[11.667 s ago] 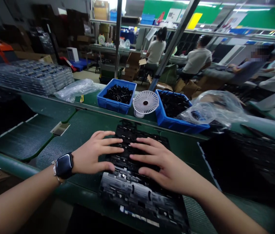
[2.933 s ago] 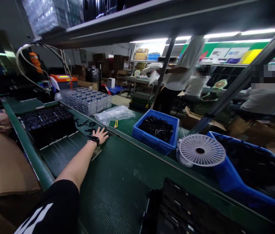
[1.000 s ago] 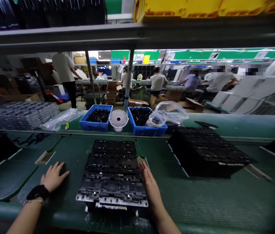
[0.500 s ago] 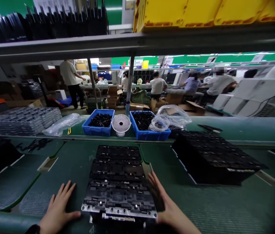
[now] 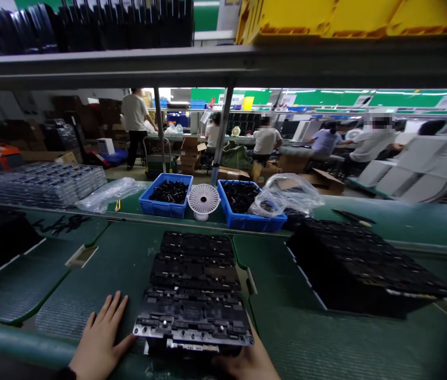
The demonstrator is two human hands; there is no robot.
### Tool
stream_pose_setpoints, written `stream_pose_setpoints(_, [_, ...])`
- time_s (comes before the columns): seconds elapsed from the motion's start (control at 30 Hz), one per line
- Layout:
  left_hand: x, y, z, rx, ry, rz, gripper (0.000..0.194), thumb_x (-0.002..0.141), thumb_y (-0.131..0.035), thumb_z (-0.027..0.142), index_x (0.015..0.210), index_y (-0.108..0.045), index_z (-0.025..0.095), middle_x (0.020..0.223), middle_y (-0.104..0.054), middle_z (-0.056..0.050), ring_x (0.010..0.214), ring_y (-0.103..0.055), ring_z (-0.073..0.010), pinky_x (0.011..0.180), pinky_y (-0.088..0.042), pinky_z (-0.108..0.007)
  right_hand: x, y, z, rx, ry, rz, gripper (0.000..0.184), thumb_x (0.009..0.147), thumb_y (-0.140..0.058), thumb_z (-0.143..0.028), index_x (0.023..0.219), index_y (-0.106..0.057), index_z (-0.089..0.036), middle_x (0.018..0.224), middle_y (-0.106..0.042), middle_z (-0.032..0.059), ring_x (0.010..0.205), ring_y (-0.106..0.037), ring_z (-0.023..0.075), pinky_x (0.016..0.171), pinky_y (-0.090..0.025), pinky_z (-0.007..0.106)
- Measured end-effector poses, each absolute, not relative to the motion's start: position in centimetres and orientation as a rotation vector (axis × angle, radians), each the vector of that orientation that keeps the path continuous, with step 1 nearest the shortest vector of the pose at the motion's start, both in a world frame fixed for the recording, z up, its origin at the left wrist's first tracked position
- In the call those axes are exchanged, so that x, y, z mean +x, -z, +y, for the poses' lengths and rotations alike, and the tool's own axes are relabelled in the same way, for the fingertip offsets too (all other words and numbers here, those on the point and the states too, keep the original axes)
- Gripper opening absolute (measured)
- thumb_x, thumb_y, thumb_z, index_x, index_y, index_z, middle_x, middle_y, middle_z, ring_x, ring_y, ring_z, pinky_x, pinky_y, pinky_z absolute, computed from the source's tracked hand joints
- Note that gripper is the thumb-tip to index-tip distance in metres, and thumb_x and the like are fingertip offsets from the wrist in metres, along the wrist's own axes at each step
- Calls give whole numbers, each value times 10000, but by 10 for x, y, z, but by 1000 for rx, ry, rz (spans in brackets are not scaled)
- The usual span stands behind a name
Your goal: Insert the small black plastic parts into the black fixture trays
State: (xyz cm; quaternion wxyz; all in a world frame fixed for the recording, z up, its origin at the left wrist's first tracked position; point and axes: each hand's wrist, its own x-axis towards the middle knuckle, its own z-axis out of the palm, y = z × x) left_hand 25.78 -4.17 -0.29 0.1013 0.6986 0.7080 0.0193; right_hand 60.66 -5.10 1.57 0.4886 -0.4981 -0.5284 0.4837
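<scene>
A stack of black plastic trays (image 5: 193,287) lies on the green ridged bench mat (image 5: 76,301), its near end showing metal-studded edges and a white label. My left hand (image 5: 100,338) rests flat on the mat with its fingers spread, its thumb almost at the stack's near left corner. My right hand (image 5: 243,363) sits at the near right corner of the stack, its fingers hidden beneath or behind the tray edge. I cannot tell whether it grips the stack.
Behind the stack stand two blue crates of small black parts (image 5: 163,195), a white desk fan (image 5: 203,198) and a plastic bag (image 5: 290,192). A taller black tray stack (image 5: 365,266) lies to the right. Clear trays (image 5: 41,184) lie left, beneath a shelf (image 5: 108,60).
My right hand has moved from the stack's right side to its near right corner, and the view has shifted slightly. My left hand and the stack keep nearly the same places.
</scene>
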Motion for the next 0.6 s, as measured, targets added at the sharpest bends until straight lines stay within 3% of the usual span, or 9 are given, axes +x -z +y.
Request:
stream_pose_setpoints(0.23, [243, -2, -41, 2106, -42, 1992, 706, 788, -410, 541, 1412, -192, 291, 1490, -110, 37, 1379, -102, -230, 1089, -174, -464, 585, -20, -31, -1146, -1104, -1342, 973, 571, -725, -108, 1393, -222, -239, 1318, -465, 105, 1158, -486, 278, 1012, -361, 435])
stream_pose_setpoints(0.6, [243, -1, -44, 2111, -41, 2016, 731, 781, -416, 500, 1420, -174, 241, 1488, -129, 22, 1377, -110, -236, 1094, -169, -450, 542, -19, 31, -1109, -1027, -1386, 782, 502, -769, -199, 1211, -440, -204, 1176, -565, 70, 1124, -499, 264, 970, -390, 388])
